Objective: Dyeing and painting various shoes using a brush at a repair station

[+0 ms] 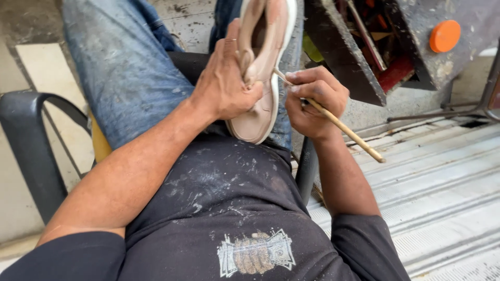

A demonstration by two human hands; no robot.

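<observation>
Left hand (225, 78) is closed around the shoe (263, 67), fingers wrapped over the upper, thumb pressed on the side near the sole edge. I see the shoe held up over the lap, pale pink-beige, sole edge white, toe pointing down toward the shirt (229, 208). It sits between the two hands, above the jeans (125, 67).

Right hand (312, 99) is shut tight on a thin wooden stick (338, 125), pinched between thumb and fingers. The stick's front tip touches the sole edge of the shoe at mid-length; the back end juts out to the right and down, past the wrist.

I see a dark shirt with pale smears and a printed patch low on the front. The jeans are dusty blue, knees up. The person sits on a dark chair (31, 140); its armrest curves at the left. Right of the hands stands a grimy dark box (354, 57) with an open top, tools inside too cluttered to tell apart. An orange cap (445, 36) lies on its lid. Ridged metal floor (442, 192) runs below at right.
</observation>
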